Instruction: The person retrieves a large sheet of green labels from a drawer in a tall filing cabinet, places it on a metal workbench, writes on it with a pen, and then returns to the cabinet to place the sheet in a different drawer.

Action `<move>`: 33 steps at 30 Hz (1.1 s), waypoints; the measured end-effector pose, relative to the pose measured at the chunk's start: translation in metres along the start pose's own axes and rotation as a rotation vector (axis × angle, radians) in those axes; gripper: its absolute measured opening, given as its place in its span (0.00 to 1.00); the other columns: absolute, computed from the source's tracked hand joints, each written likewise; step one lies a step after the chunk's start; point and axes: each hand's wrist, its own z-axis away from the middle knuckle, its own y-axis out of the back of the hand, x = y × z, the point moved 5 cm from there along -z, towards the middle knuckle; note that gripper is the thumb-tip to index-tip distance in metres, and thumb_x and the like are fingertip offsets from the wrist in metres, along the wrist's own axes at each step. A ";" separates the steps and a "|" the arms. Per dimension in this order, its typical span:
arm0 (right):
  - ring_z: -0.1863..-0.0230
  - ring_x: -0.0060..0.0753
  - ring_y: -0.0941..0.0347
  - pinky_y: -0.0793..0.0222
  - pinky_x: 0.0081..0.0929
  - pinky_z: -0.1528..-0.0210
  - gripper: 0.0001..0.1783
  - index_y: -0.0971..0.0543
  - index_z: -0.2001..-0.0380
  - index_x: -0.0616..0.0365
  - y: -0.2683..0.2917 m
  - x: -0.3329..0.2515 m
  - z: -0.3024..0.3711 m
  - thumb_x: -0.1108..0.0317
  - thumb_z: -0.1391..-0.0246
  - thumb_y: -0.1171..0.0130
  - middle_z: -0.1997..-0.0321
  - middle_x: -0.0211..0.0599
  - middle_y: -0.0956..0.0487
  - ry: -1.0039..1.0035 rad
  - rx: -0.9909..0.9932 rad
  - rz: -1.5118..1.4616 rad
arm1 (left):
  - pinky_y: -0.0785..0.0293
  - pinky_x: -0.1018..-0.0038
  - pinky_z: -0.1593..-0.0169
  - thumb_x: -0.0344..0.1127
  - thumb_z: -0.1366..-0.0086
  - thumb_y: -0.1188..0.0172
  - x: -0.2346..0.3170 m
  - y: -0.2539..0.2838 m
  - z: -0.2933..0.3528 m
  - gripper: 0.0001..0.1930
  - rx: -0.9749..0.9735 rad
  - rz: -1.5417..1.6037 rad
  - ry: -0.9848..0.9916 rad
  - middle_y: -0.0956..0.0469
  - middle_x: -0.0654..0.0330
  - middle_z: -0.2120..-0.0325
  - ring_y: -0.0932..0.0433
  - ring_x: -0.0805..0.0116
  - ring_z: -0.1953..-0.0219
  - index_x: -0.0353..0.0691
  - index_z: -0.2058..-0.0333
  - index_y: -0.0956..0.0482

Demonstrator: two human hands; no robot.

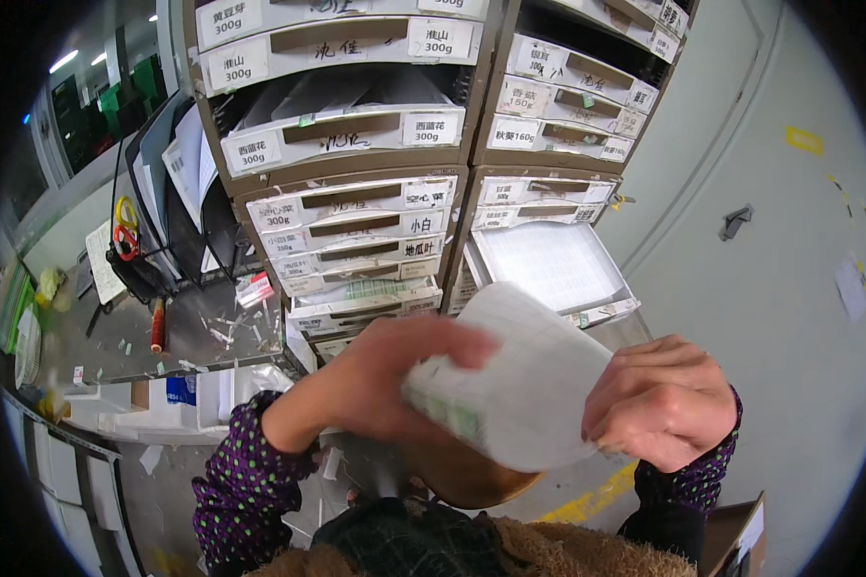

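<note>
While the right hand grips curved, green-printed white paper sheets, the blurred left hand, grip unclear, apparently steadies them; next, they likely need aligning.

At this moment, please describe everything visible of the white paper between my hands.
Held in the air, the white paper looks thin and flexible, bent in a curve, green-patterned at lower left. Blurred, it may be one sheet or several. The right hand grips its right end; the blurred left hand overlaps its left.
</note>
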 end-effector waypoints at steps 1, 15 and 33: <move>0.74 0.41 0.23 0.27 0.30 0.72 0.07 0.22 0.65 0.66 0.004 -0.001 0.002 0.71 0.41 0.43 0.71 0.42 0.21 -0.001 0.024 -0.030 | 0.26 0.70 0.55 0.32 0.57 0.26 0.001 0.002 0.002 0.27 -0.059 0.047 0.023 0.19 0.61 0.63 0.21 0.65 0.59 0.41 0.55 0.22; 0.76 0.21 0.42 0.43 0.27 0.74 0.18 0.33 0.80 0.66 -0.071 0.242 0.170 0.68 0.36 0.50 0.82 0.28 0.36 -0.749 0.716 0.242 | 0.24 0.69 0.50 0.28 0.56 0.27 0.045 0.088 0.274 0.32 1.340 0.026 0.693 0.19 0.54 0.56 0.19 0.64 0.58 0.30 0.49 0.26; 0.79 0.15 0.39 0.44 0.15 0.78 0.17 0.29 0.70 0.54 -0.093 0.404 0.124 0.52 0.36 0.46 0.78 0.22 0.32 -0.819 1.137 -0.073 | 0.26 0.76 0.67 0.33 0.41 0.33 0.121 0.116 0.480 0.10 0.982 -0.175 1.180 0.16 0.61 0.74 0.24 0.81 0.72 0.32 0.63 0.17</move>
